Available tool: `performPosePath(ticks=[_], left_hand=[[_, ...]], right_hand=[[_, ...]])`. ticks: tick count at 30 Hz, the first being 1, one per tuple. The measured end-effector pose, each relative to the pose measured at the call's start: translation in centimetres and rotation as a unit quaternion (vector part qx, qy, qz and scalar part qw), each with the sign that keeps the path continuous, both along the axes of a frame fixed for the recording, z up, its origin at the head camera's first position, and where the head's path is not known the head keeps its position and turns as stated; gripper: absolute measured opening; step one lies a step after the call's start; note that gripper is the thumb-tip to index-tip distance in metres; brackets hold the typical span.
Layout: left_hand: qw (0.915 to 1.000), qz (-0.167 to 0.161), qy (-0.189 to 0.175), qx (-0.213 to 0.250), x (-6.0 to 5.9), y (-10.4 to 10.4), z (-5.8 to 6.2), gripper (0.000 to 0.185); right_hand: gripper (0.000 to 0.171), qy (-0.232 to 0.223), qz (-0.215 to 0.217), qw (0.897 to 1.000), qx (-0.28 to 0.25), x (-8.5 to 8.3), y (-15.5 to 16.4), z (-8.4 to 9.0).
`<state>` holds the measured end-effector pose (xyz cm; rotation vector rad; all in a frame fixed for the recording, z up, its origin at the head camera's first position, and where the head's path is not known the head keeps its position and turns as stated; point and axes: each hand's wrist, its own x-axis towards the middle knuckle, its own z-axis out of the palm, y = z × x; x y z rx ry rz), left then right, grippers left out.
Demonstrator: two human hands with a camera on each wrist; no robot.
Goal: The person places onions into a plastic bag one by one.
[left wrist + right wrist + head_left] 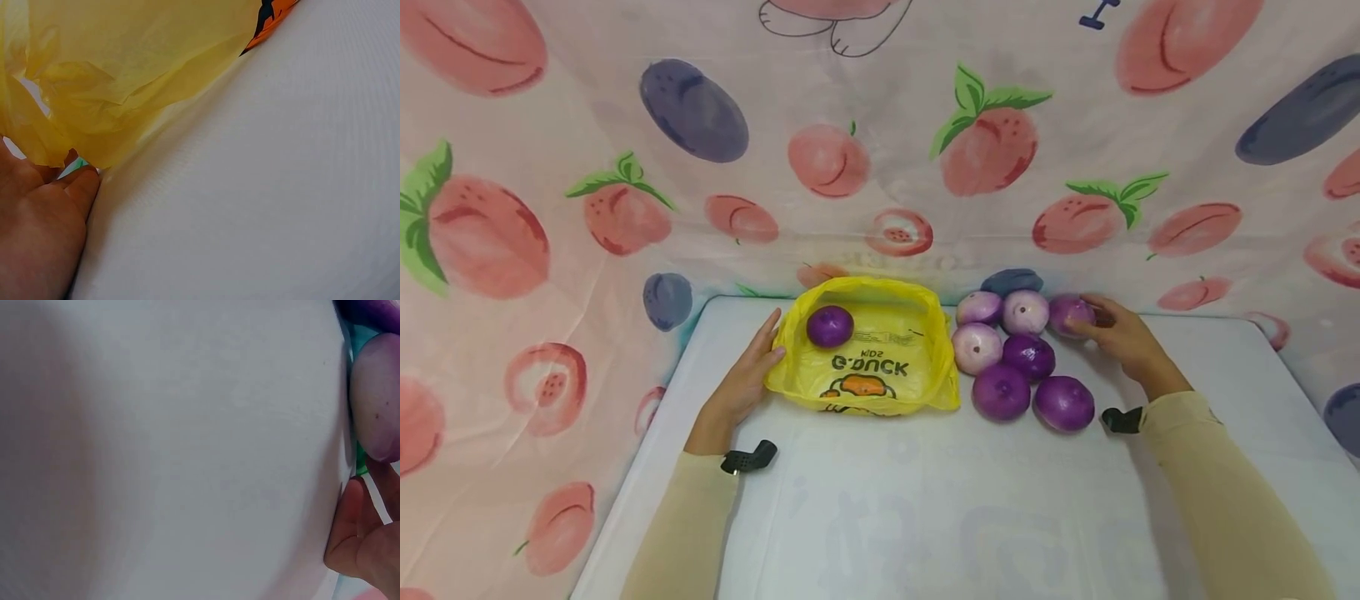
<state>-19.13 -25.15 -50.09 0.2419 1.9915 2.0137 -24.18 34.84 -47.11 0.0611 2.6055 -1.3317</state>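
A yellow plastic bag [865,404] stands with its mouth wide, one dark purple round fruit-like thing [831,327] inside. My left hand [741,379] touches the bag's left side, its fingers extended along the edge; in the left wrist view the fingertips meet the yellow film. Right of the bag sit several round, glossy purple-and-whitish fruit-like things [1002,392]. At the far right of this group, my right hand [1123,337] holds a light purple round fruit [1067,315] between thumb and fingers. The right wrist view shows fingers at the lower end of that fruit [378,400].
White cloth covers the table [880,500]. Behind it and at the left hangs a pink fruit-print curtain [910,100], close to the table's back edge. The purple group lies tightly together beside the bag's right side.
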Motion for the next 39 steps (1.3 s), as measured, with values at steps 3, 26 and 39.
performPosePath(ticks=[3,26,39], left_hand=[[1.0000,0.000,0.000,-0.001,0.0,-0.1,0.1,0.070],[0.9999,-0.003,-0.006,0.010,0.2,0.0,0.5,0.070],[1.0000,-0.001,-0.006,0.006,0.2,0.1,0.2,0.067]], right_hand=[[0.086,-0.004,-0.002,1.000,0.008,0.0,-0.2,0.1],[0.089,0.019,-0.011,0.998,0.066,0.9,-0.4,1.0],[0.087,0.008,-0.013,1.000,0.004,2.5,-0.4,2.0]])
